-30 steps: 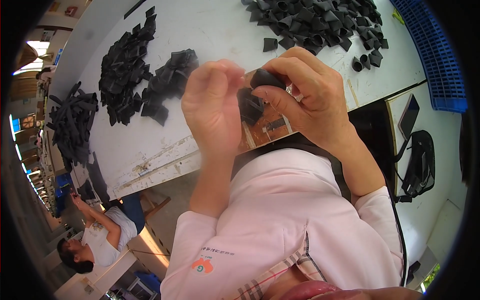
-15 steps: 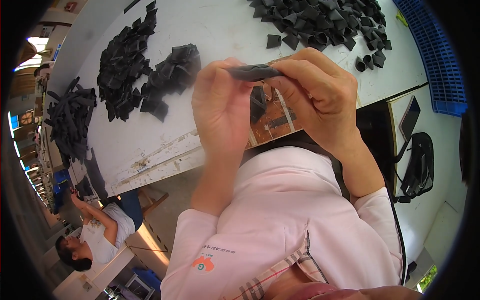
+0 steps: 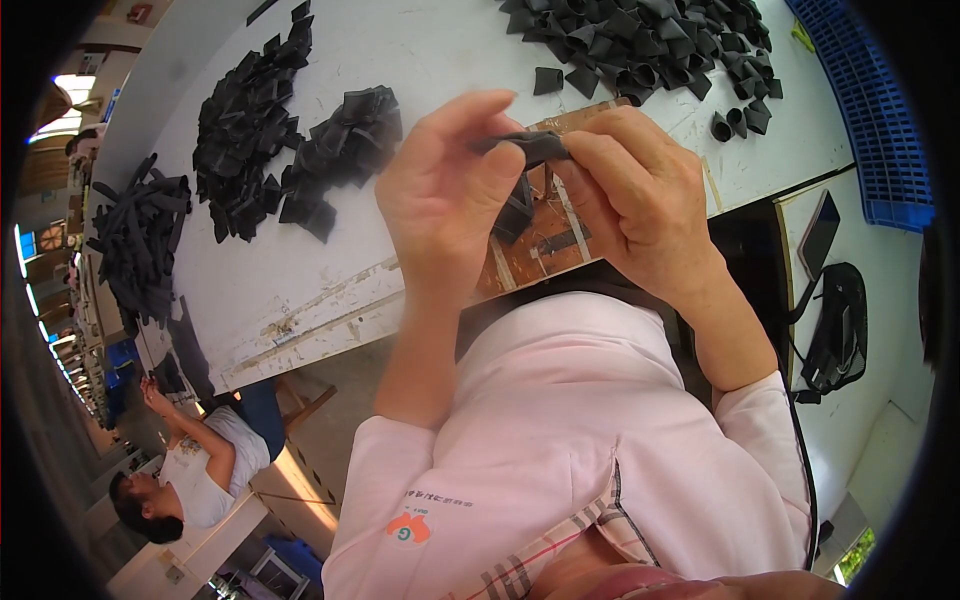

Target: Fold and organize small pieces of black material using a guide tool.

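Above the table's front edge, a small folded piece of dark grey, cloth-like material (image 3: 541, 147) is stretched between my two hands. My right hand (image 3: 645, 195) pinches its right end between thumb and fingers. My left hand (image 3: 440, 195) has its thumb against the left end, with the index finger raised off it; the other fingertips are partly hidden. Below the hands, a brown wooden board (image 3: 560, 215) lies at the table edge, and a dark piece (image 3: 513, 215) rests on it, partly covered by my left hand.
Short dark tubes (image 3: 640, 50) are heaped at the far right of the white table (image 3: 330, 280). Flattened dark pieces (image 3: 245, 140) and a smaller stack (image 3: 345, 150) lie left, beside dark strips (image 3: 145, 235). A blue basket (image 3: 880, 130) stands right. Another person (image 3: 200, 460) sits at lower left.
My left hand has loosened: its index finger has lifted away and its thumb now lies across the piece's left end. My right hand keeps its pinch and has shifted slightly.
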Available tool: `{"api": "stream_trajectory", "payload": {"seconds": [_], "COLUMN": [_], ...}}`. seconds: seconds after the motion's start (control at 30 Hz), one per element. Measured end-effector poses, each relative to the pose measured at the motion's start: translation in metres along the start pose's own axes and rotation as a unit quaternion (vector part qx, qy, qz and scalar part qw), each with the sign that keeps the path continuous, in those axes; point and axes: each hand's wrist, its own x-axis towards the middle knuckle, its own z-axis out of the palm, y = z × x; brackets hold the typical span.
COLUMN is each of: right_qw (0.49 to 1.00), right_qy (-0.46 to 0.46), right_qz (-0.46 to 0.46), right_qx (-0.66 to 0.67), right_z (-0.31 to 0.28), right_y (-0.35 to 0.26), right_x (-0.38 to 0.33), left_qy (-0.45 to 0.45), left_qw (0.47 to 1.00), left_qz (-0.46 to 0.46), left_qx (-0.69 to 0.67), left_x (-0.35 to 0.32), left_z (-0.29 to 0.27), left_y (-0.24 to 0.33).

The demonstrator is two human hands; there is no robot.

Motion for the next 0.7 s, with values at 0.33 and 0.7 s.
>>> {"api": "stream_trajectory", "payload": {"seconds": [0.33,0.7], "right_qw": [0.950,0.996], "right_qy": [-0.066,0.014], "right_qz": [0.173,0.038], "right_qx": [0.251,0.081], "right_z": [0.000,0.013], "right_y": [0.008,0.005], "right_x": [0.005,0.000], "left_qy": [-0.047,-0.035], "left_qw": [0.963,0.996], "left_qz": [0.135,0.077], "left_qx": [0.229,0.004], "left_x": [0.009,0.003], "left_z": [0.002,-0.001], "left_y": [0.005,-0.019]}}
